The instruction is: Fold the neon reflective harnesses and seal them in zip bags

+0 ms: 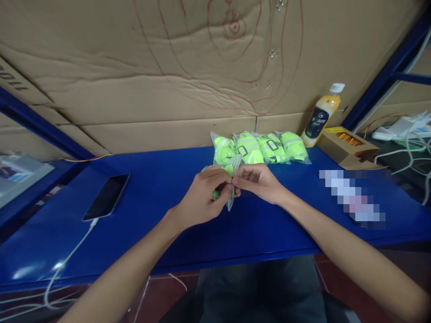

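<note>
Both of my hands meet over the blue table, pinching the edge of a clear zip bag (236, 165) with something bright yellow-green inside. My left hand (208, 190) curls round the bag from the left, its thumb and fingers closed on the edge. From the right, my right hand (257, 183) grips the same edge between thumb and forefinger. Much of the bag is hidden behind my fingers. Just beyond it, several bagged yellow-green reflective bundles (249, 149) lie in a row, some showing a black buckle.
A phone (107, 197) on a white cable lies at left on the blue table (148, 170). At back right stand an orange drink bottle (321, 116) and an open cardboard box (348, 146). A pixelated object (352, 197) lies at right. Cardboard (168, 98) lines the back.
</note>
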{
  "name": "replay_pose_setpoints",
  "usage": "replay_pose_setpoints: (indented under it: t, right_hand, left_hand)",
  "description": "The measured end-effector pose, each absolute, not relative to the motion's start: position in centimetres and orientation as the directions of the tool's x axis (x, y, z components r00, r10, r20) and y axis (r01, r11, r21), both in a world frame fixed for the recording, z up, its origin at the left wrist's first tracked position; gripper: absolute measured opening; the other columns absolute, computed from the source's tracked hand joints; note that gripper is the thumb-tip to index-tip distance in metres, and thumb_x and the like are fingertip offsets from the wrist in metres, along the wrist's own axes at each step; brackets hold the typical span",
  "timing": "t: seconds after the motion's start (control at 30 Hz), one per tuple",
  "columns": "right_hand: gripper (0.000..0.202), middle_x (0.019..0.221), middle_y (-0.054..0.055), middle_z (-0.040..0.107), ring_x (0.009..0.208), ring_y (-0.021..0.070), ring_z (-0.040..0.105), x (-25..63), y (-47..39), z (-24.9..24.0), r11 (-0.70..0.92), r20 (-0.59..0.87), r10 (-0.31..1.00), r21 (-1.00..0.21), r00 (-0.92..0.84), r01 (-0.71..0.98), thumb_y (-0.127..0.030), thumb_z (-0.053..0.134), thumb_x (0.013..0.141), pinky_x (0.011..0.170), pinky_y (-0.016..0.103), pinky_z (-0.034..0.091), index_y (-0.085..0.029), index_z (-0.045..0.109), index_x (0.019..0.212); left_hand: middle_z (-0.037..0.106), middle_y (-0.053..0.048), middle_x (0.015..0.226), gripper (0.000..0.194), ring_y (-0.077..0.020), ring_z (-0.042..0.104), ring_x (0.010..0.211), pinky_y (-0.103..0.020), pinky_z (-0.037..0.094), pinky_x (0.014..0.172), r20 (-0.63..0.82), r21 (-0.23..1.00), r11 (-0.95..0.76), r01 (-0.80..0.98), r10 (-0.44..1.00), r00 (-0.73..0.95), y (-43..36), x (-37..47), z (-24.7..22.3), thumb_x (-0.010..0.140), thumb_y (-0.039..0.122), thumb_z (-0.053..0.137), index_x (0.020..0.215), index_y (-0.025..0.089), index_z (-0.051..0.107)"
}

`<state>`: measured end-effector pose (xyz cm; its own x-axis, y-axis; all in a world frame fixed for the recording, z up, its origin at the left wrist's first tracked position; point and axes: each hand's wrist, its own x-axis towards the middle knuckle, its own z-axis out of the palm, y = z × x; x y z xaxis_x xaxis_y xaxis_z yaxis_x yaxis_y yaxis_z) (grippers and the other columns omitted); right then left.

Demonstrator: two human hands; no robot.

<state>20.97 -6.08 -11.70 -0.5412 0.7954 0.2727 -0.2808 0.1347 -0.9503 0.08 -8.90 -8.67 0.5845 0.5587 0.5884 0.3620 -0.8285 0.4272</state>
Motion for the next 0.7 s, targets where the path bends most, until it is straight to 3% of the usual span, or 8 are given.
replay_pose_setpoints:
  t: [0.17,0.27,0.4,0.5,0.57,0.6,0.63,0.7]
  right_hand:
    - [0.031,0.067,0.001,0.075,0.062,0.0124,0.071,20.8,-6.2,-11.3,0.116,0.251,0.803,-0.955,-0.540,-0.272,-0.034,0.098,0.076,0.063,0.024,0.057,-0.016,0.073,0.077]
    - [0.033,0.056,-0.004,0.063,0.050,0.0105,0.060,20.4,-6.3,-11.6,0.124,0.250,0.842,-0.952,-0.479,-0.279,-0.034,0.094,0.075,0.053,0.024,0.051,-0.018,0.066,0.068]
    - [0.032,0.050,-0.009,0.042,0.041,0.0074,0.038,20.1,-6.3,-12.0,0.176,0.228,0.926,-0.966,-0.301,-0.190,-0.035,0.074,0.079,0.046,0.027,0.043,-0.023,0.052,0.058]
    - [0.024,0.053,-0.009,0.039,0.047,0.0072,0.033,20.4,-6.5,-11.7,0.315,0.316,0.939,-0.949,-0.136,-0.031,-0.023,0.070,0.075,0.048,0.026,0.032,-0.023,0.050,0.061]
    - [0.017,0.064,-0.006,0.050,0.058,0.0100,0.043,20.8,-6.8,-11.1,0.551,0.549,0.833,-0.812,-0.065,0.195,-0.014,0.071,0.075,0.056,0.027,0.036,-0.021,0.056,0.072]
    - [0.014,0.073,-0.003,0.056,0.067,0.0127,0.051,21.0,-6.9,-10.8,0.671,0.676,0.728,-0.670,-0.115,0.317,-0.012,0.071,0.078,0.063,0.029,0.042,-0.020,0.060,0.080]
    - [0.012,0.083,0.001,0.063,0.077,0.0159,0.058,21.2,-7.0,-10.4,0.768,0.756,0.613,-0.501,-0.231,0.399,-0.010,0.069,0.083,0.072,0.032,0.048,-0.020,0.064,0.088]
    - [0.016,0.107,0.008,0.073,0.099,0.0219,0.069,21.7,-7.1,-9.7,0.877,0.726,0.450,-0.250,-0.520,0.411,-0.008,0.061,0.096,0.089,0.038,0.055,-0.019,0.071,0.103]
  left_hand:
    - [0.063,0.002,0.069,0.025,-0.0129,0.052,0.066,-0.031,0.044,0.074,0.667,0.375,-0.828,0.418,0.554,0.498,-9.1,0.8,-9.3,0.098,0.006,0.058,0.077,0.018,0.063]
    - [0.050,0.005,0.063,0.025,-0.0117,0.045,0.062,-0.029,0.040,0.068,0.762,0.323,-0.823,0.467,0.519,0.389,-9.2,1.0,-9.6,0.090,0.003,0.058,0.071,0.019,0.054]
    - [0.049,0.004,0.065,0.021,-0.0108,0.045,0.062,-0.028,0.036,0.061,0.808,0.448,-0.741,0.500,0.575,0.128,-8.7,0.0,-9.7,0.085,0.004,0.060,0.070,0.019,0.055]
    - [0.050,0.005,0.064,0.021,-0.0104,0.045,0.060,-0.028,0.036,0.061,0.787,0.557,-0.667,0.495,0.614,-0.058,-8.2,-0.5,-10.0,0.089,0.008,0.060,0.071,0.019,0.059]
    - [0.049,0.005,0.063,0.022,-0.0101,0.044,0.059,-0.027,0.036,0.060,0.774,0.577,-0.658,0.484,0.630,-0.065,-8.2,-0.3,-10.3,0.092,0.010,0.059,0.072,0.019,0.059]
    - [0.049,0.005,0.063,0.022,-0.0100,0.044,0.059,-0.027,0.036,0.059,0.774,0.568,-0.670,0.478,0.632,-0.035,-8.2,-0.1,-10.5,0.093,0.010,0.059,0.072,0.019,0.058]
    - [0.049,0.004,0.064,0.023,-0.0099,0.045,0.059,-0.027,0.036,0.059,0.779,0.550,-0.689,0.472,0.627,0.007,-8.3,0.1,-10.6,0.093,0.010,0.058,0.073,0.019,0.057]
    - [0.050,0.004,0.067,0.023,-0.0100,0.045,0.061,-0.027,0.036,0.060,0.795,0.500,-0.732,0.462,0.600,0.090,-8.5,0.5,-10.8,0.096,0.009,0.057,0.074,0.019,0.056]
